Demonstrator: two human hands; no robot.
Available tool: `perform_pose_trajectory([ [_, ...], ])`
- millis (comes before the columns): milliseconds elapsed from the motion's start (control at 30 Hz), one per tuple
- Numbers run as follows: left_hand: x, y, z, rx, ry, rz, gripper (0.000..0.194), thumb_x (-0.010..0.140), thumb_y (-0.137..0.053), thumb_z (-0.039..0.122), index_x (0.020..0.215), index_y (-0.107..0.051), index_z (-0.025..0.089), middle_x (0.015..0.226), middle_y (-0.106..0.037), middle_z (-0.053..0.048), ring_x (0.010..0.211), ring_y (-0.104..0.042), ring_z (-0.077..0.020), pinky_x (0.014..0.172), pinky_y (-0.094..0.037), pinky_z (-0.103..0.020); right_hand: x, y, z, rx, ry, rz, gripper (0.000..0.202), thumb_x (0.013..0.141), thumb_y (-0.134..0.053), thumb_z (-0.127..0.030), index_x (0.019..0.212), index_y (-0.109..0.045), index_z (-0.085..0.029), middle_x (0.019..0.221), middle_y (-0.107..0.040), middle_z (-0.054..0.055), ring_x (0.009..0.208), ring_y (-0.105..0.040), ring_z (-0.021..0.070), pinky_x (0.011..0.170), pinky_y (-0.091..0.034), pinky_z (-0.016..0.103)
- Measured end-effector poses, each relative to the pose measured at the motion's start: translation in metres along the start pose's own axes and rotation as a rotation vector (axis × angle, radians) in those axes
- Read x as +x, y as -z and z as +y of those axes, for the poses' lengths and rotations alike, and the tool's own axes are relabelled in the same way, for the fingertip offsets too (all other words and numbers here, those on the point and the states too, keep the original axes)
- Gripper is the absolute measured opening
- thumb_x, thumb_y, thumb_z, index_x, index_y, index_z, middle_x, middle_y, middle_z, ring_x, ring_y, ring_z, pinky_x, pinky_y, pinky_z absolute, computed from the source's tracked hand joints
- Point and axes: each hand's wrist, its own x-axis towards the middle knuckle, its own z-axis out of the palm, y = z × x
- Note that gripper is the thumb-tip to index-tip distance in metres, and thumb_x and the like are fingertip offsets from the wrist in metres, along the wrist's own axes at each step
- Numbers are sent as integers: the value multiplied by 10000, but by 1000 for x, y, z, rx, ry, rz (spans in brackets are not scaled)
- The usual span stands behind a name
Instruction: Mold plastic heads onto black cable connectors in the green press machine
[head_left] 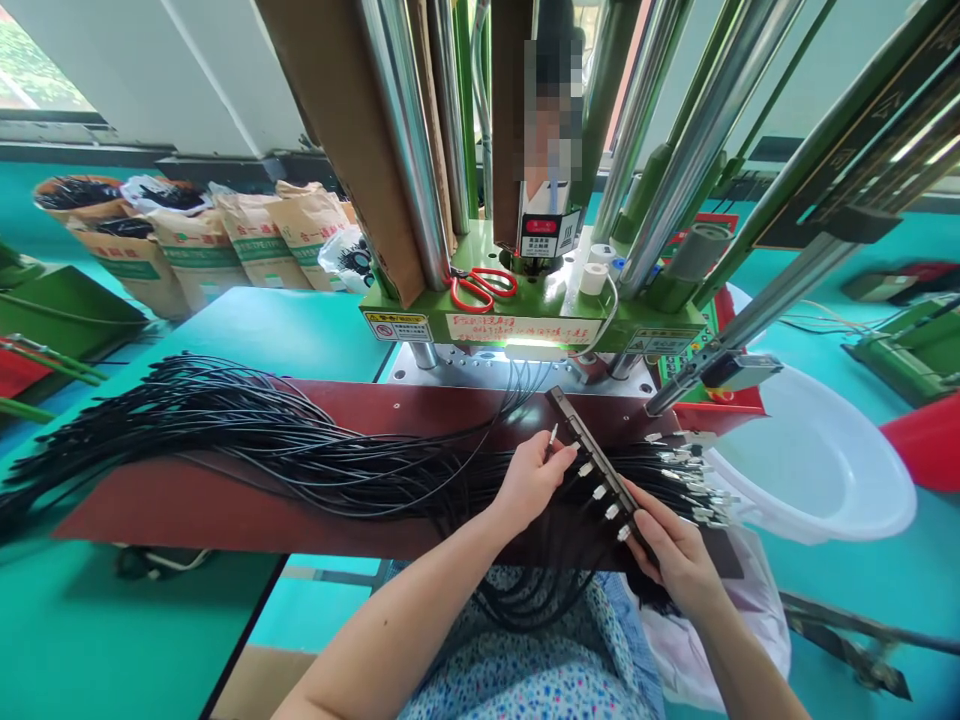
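Green metal makes up the largest thing before you, a press (450, 325) at upper centre, whose steel columns (405, 130) and brown panels (337, 120) stand in the way of the room behind, partly hiding a person (551, 150). Teal table (315, 320) surface spreads at left. Across the middle, in front of the press, runs your dark red board (165, 500), much of it covered by a thick bundle of black cables (300, 450); some loop down over its near edge at lower centre, against your patterned clothing (510, 680). Paper sacks (187, 250) stand at upper left, and a white basin (847, 450) sits at right, beyond the cables' silver ends (697, 475).

Your right hand (675, 555), right of centre, grips the lower end of a dark metal bar (592, 455), thumb and fingers pinching it from both sides. The bar slants above the cables, its far end at centre near the press. Your left hand (532, 475) is just beside it, thumb and forefinger pinching a small silver-tipped piece (553, 440); you curl the other fingers in. Red-handled scissors (480, 290) lie on the press. Smallest are the silver connectors (600, 492) along the bar's near edge.
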Motion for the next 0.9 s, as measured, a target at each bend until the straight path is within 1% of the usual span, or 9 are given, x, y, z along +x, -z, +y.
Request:
perform_pose_trajectory([
  [100, 1, 1, 3, 3, 14, 11, 305, 717, -559, 428, 609, -432, 172, 434, -375, 80, 393, -322, -46, 415, -256, -187, 0, 2, 0, -24, -11, -1, 488, 772, -590, -472, 1188, -569, -218, 586, -504, -17, 402, -331, 38, 323, -251, 140],
  [233, 2, 0, 5, 7, 31, 36, 312, 692, -579, 429, 583, -444, 170, 425, -374, 78, 398, -336, -52, 418, -260, -190, 2, 6, 5, -86, 12, -44, 522, 802, -543, -484, 1239, -527, -199, 588, -501, -15, 394, -311, 42, 327, -251, 158],
  [400, 2, 0, 3, 24, 32, 48, 290, 688, -586, 399, 581, -442, 172, 421, -376, 81, 396, -353, -55, 416, -270, -188, 6, 9, 15, -174, 68, -149, 568, 818, -517, -485, 1304, -457, -197, 653, -538, 3, 417, -346, 55, 374, -346, 187],
  [533, 4, 3, 7, -25, 7, -5, 292, 746, -515, 431, 631, -435, 175, 467, -434, 63, 401, -398, -62, 392, -284, -176, 5, 7, 13, -88, 46, -66, 539, 798, -541, -488, 1252, -517, -199, 695, -566, 17, 390, -309, 36, 334, -294, 173],
  [600, 5, 6, 10, -70, -29, 8, 285, 785, -454, 443, 678, -443, 178, 483, -444, 59, 394, -407, -65, 378, -291, -174, 4, 7, 11, -41, 15, -34, 532, 781, -565, -483, 1233, -536, -204, 665, -558, 11, 378, -299, 33, 314, -264, 165],
  [700, 6, 13, 12, -93, -10, 11, 308, 824, -367, 475, 710, -416, 194, 406, -320, 102, 312, -279, -54, 342, -220, -176, 6, 13, 9, 16, -41, -27, 546, 759, -599, -485, 1234, -532, -225, 560, -492, -23, 384, -310, 42, 305, -234, 145],
  [767, 5, 17, 11, -34, 1, -63, 335, 846, -310, 486, 679, -374, 203, 392, -256, 110, 316, -222, -54, 358, -191, -184, 8, 16, 10, 41, -69, -48, 548, 763, -599, -488, 1244, -517, -238, 515, -448, -41, 387, -313, 46, 308, -216, 133],
  [833, 4, 18, 9, 97, -59, -116, 332, 855, -309, 457, 644, -342, 202, 434, -289, 89, 383, -265, -64, 410, -222, -198, 9, 17, 10, 41, -73, -92, 540, 769, -593, -491, 1243, -517, -242, 532, -481, -33, 378, -313, 38, 313, -213, 131],
  [900, 5, 19, 8, 251, -153, -115, 309, 848, -351, 408, 623, -325, 196, 510, -338, 66, 479, -311, -78, 478, -250, -214, 8, 16, 7, 30, -69, -108, 514, 770, -597, -484, 1222, -536, -247, 611, -555, -5, 376, -314, 26, 320, -219, 132],
])
